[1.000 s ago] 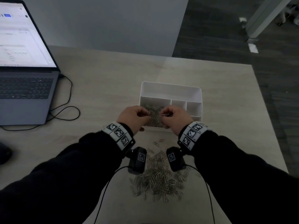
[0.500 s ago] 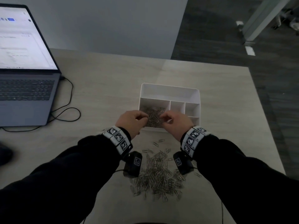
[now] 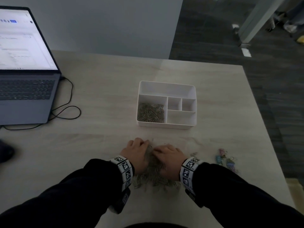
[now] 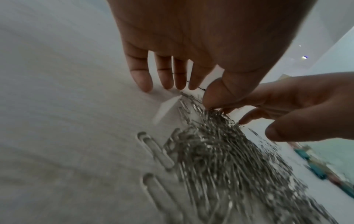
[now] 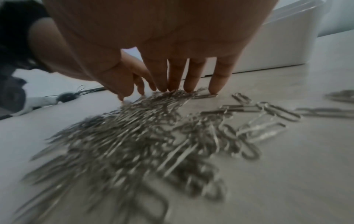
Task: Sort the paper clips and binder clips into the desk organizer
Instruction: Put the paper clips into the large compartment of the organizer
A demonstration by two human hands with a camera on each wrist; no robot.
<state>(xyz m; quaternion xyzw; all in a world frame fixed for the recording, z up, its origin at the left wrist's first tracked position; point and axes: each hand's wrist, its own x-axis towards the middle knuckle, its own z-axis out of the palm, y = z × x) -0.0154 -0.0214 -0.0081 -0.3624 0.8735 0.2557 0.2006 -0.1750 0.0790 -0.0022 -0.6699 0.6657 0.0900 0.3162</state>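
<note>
A loose pile of silver paper clips (image 3: 153, 175) lies near the desk's front edge. My left hand (image 3: 138, 152) and right hand (image 3: 167, 155) rest on its far end, side by side. In the left wrist view the left hand (image 4: 191, 91) has straight fingers (image 4: 141, 78) touching the desk beyond the paper clips (image 4: 220, 151). The right hand (image 5: 153, 91) sets its straight fingertips (image 5: 176, 81) on the far edge of the paper clips (image 5: 143, 136). The white desk organizer (image 3: 167, 125) stands farther back, with paper clips (image 3: 151, 112) in its front left compartment. Coloured binder clips (image 3: 225, 159) lie to the right.
An open laptop (image 3: 24, 89) sits at the back left with a black cable (image 3: 65, 111) looping beside it. A dark object (image 3: 5, 152) shows at the left edge. The desk's right edge (image 3: 263, 129) drops to dark floor.
Both hands have drawn back from over the organizer's front left compartment to the pile near the desk's front. The clips they pinched are no longer in them.
</note>
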